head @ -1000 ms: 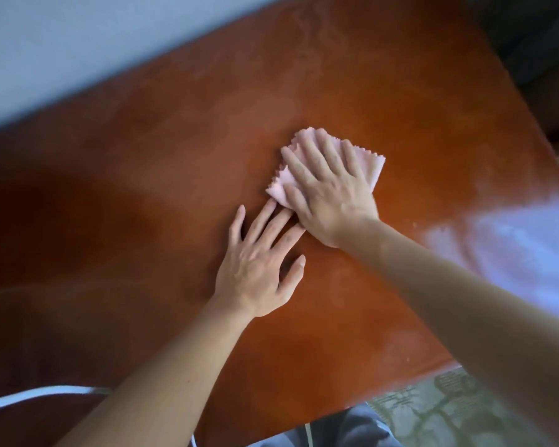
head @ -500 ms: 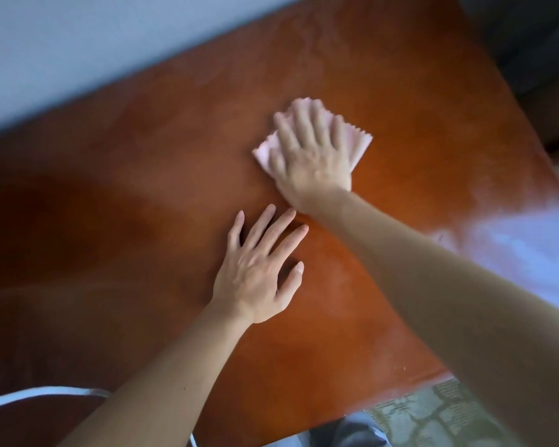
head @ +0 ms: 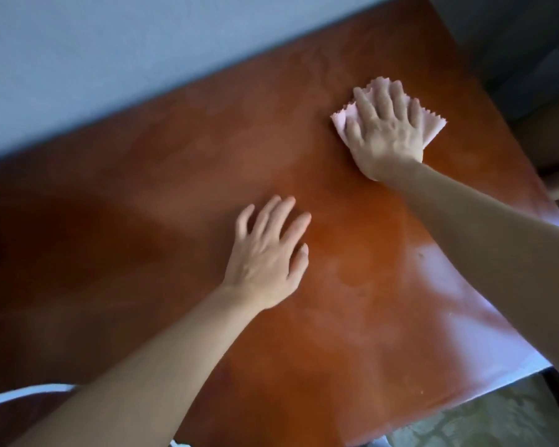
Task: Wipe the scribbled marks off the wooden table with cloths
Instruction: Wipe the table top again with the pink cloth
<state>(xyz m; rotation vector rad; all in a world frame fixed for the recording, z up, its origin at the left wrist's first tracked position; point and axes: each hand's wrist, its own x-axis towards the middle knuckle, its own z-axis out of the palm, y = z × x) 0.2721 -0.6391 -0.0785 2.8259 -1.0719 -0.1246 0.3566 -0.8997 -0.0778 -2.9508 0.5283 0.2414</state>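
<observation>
The right hand [head: 384, 130] is lying flat, fingers spread, pressing down on a pink cloth [head: 433, 129] with a zigzag edge, toward the far right side of the wooden table [head: 175, 188]. The left hand [head: 267, 256] is resting open and empty on the table's middle, well apart from the cloth. Pale glare is showing on the table's near right corner.

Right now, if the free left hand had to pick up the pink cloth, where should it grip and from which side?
Likely the zigzag-edged corner of the pink cloth, sticking out on the far right of the right hand. That hand lies flat across the middle, fingers spread, so only the borders are free. The left hand rests open on the wooden table; it would have to come around the right wrist and pinch that corner from above.
</observation>
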